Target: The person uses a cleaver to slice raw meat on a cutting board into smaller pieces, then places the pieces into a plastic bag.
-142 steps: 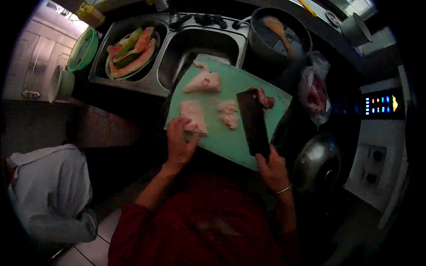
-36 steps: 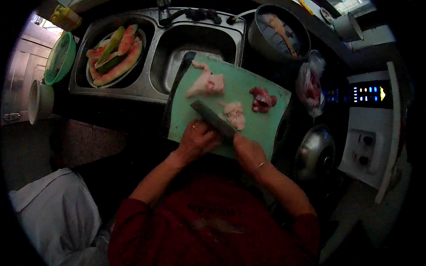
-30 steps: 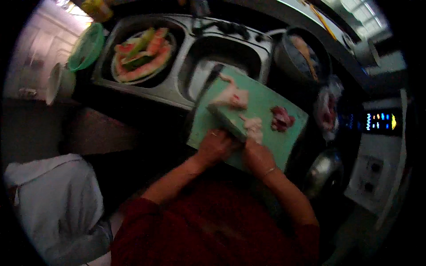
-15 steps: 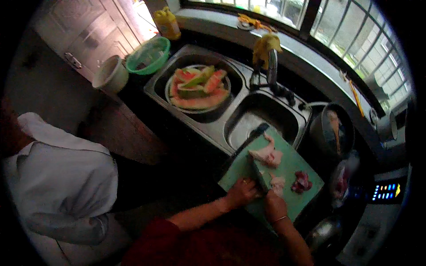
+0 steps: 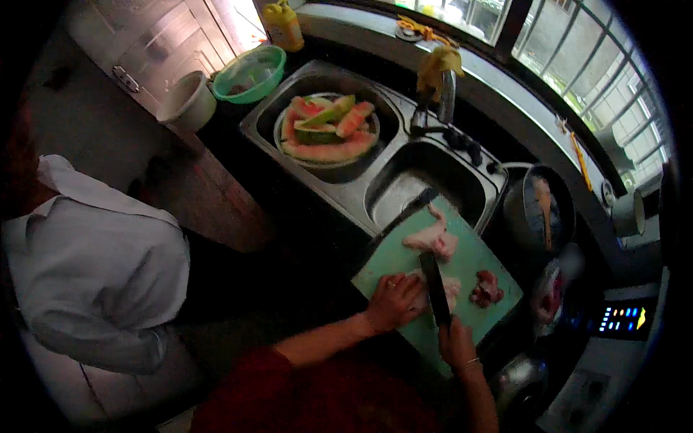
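My right hand [image 5: 456,345] grips the handle of a broad, dark-bladed kitchen knife [image 5: 434,285]. Its blade lies over a pale piece of raw meat [image 5: 452,291] on a green cutting board [image 5: 473,249]. Just left of the blade, my left hand [image 5: 393,303] has its fingers curled down on the same meat, holding it against the board; the fingertips are partly hidden. Beyond the blade's tip lies another pale raw piece with a thin strip [image 5: 431,239]. A small heap of dark red meat pieces [image 5: 486,289] sits on the board's right side.
Behind the board is a double steel sink [image 5: 372,175], with a bowl of watermelon rinds [image 5: 328,148] in its left basin. A pan with a wooden utensil [image 5: 543,216] stands to the right, near a plastic bag [image 5: 548,296]. A person in white [image 5: 108,267] is at left.
My left hand has come up onto the meat beside the blade. The knife has turned, showing a dark narrow face, and my right hand sits slightly lower. The view has shifted a little.
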{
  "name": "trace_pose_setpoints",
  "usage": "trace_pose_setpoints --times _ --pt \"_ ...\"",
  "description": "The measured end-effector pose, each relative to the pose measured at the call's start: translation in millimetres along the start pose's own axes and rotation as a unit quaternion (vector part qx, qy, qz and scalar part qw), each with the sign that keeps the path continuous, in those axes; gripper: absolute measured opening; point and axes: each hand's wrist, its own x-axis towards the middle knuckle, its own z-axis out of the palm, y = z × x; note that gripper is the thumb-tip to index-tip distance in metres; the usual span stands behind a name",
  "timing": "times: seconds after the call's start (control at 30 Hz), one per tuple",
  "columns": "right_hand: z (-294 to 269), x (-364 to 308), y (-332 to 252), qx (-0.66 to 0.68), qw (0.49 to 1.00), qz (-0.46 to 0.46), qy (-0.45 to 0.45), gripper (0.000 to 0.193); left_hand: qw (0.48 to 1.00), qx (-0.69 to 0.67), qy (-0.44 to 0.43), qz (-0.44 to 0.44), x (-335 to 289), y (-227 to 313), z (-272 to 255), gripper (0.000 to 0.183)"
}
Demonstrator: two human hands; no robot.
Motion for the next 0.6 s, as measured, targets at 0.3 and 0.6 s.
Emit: trace_pose_setpoints --times 0.3,0.6 --pt "-3.9 -19.7 -2.6 -0.095 0.992 -0.031 0.071 0.007 0.995 -0.085 -0.022 0.048 -6.7 -19.3 10.8 0.027" --pt "2.4 -41.7 -15.6 -0.258 0.965 -0.032 0.043 0.029 0.991 -0.103 -0.071 0.042 7.8 -16.3 4.4 0.03"
